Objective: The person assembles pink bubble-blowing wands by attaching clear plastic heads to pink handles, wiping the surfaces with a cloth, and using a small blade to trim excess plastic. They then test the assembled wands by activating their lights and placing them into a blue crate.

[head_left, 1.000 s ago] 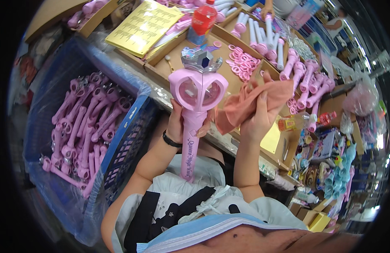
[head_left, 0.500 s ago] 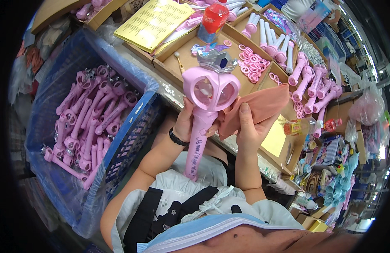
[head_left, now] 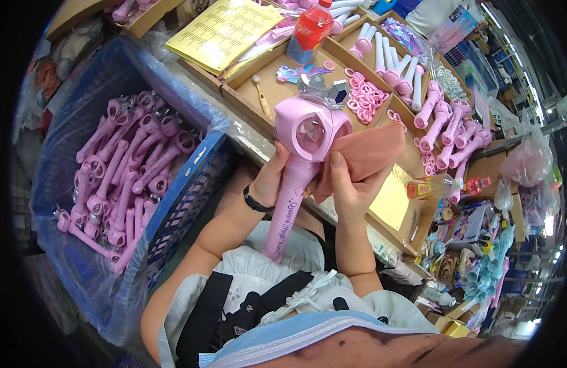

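Observation:
A pink toy wand point(head_left: 282, 218) stands upright before my lap, its faceted head with clear round windows and a silver crown on top. My left hand point(head_left: 269, 179) is wrapped round the wand just below the head, with a black band on the wrist. In my right hand point(head_left: 351, 187) is a folded salmon-coloured cloth point(head_left: 374, 150), pinched under the thumb. That cloth rests against the right side of the wand's head and neck. The fingers behind the wand are partly hidden.
To the left stands a blue basket point(head_left: 188, 184) lined with plastic, holding many pink wands. Beyond my hands, a cardboard tray point(head_left: 243, 92) holds pink rings point(head_left: 366, 98), a toothbrush point(head_left: 262, 97) and a red-labelled bottle point(head_left: 310, 34). Yellow sheets point(head_left: 222, 37) lie behind it.
The wand has turned about its length, so one window now faces me instead of two. My right hand and the cloth have shifted slightly left, pressing closer against the wand's head.

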Available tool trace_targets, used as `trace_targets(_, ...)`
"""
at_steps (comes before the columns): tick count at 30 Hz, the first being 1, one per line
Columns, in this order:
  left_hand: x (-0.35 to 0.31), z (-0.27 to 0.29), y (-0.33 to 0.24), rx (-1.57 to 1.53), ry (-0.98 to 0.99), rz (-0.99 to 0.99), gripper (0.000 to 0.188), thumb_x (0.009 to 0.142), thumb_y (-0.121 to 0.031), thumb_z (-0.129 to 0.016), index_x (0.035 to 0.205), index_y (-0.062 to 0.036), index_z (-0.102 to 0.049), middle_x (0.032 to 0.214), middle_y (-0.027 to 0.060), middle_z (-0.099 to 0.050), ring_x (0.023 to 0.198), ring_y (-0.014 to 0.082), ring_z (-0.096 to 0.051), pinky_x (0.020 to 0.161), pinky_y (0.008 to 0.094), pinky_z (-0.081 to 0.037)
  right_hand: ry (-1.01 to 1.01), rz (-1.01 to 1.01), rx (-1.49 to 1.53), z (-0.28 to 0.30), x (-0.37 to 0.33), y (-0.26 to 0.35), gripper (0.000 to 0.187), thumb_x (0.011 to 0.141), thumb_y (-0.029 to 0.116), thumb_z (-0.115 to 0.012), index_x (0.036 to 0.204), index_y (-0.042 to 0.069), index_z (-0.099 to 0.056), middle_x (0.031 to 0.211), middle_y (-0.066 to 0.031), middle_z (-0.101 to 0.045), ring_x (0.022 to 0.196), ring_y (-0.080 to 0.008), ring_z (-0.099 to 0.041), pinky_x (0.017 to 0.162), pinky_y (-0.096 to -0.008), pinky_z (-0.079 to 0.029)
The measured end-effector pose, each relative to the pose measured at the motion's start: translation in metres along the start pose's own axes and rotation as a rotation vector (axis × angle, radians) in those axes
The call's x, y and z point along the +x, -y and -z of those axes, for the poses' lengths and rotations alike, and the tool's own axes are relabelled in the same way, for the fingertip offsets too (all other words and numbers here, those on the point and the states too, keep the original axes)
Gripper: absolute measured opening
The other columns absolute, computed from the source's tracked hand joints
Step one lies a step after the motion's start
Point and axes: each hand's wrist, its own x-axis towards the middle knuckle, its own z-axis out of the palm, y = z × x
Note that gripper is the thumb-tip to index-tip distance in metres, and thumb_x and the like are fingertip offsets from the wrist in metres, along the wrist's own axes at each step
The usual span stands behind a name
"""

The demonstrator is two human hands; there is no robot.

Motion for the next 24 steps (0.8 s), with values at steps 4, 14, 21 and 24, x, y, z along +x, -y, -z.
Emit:
trace_targets(4,0.001,0.002,0.000,-0.037,0.016,0.021,0.080,0.078,-0.074,-0.042,0.117,-0.0042,-0.048,0.080,0.0074,-0.058,0.055,0.0138,-0.055,0.047,0.0233,-0.043,-0.009,0.082,-0.064,-0.001,0.004,-0.006,0.082,0.078,-0.003,-0.065,0.141,0.002,-0.012,0.126,-0.0108,-0.039,0.110,-0.0168,-0.047,0.092,-0.0297,-0.042)
trace_targets(14,-0.001,0.001,0.000,-0.006,-0.106,0.010,0.074,0.078,-0.069,-0.052,0.117,-0.0054,-0.049,0.085,0.0043,-0.058,0.062,0.0109,-0.057,0.050,0.0212,-0.045,-0.055,0.102,-0.133,0.001,0.004,-0.007,0.088,0.077,-0.002,-0.067,0.141,0.004,-0.007,0.125,-0.0115,-0.039,0.108,-0.0172,-0.048,0.090,-0.0307,-0.044)
trace_targets(21,-0.003,-0.002,-0.002,0.115,-0.172,-0.033,0.066,0.084,-0.057,-0.056,0.122,-0.0050,-0.044,0.097,0.0035,-0.057,0.076,0.0092,-0.057,0.059,0.0211,-0.047,0.014,0.029,-0.073,-0.005,0.001,-0.004,0.090,0.077,-0.002,-0.067,0.141,0.003,-0.004,0.127,-0.0125,-0.036,0.109,-0.0169,-0.047,0.090,-0.0293,-0.043)
trace_targets(24,-0.003,-0.002,-0.004,0.091,-0.175,-0.061,0.061,0.087,-0.050,-0.056,0.124,-0.0050,-0.042,0.106,0.0037,-0.056,0.087,0.0095,-0.056,0.069,0.0221,-0.047,0.046,0.017,-0.077,-0.007,0.001,-0.007,0.089,0.078,-0.002,-0.066,0.141,0.002,-0.004,0.128,-0.0130,-0.035,0.110,-0.0171,-0.047,0.091,-0.0289,-0.042)
